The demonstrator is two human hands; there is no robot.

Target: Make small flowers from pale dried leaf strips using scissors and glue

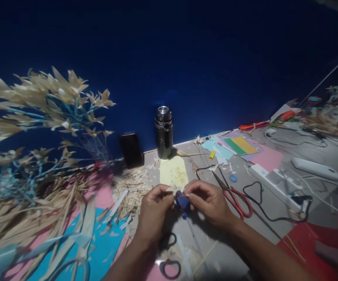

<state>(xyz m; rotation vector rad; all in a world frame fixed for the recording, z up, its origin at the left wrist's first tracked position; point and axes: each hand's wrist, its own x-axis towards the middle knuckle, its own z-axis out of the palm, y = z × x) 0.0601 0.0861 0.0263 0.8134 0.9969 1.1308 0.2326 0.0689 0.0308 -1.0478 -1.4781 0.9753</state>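
My left hand and my right hand meet in the middle of the view, each closed in a pinch. Between their fingertips is a small dark blue piece, with a thin pale stick running down below it. Some pale bit shows at my left fingertips; its kind is too small to tell. Just beyond the hands lies a yellow sheet with scraps on it. Red-handled scissors rest right of my right hand. Below my left hand are black scissor handles, partly in shadow.
A dark flask and a phone stand against the blue wall. Dried-husk flowers and loose husk strips crowd the left. To the right are coloured sheets, a power strip and cables.
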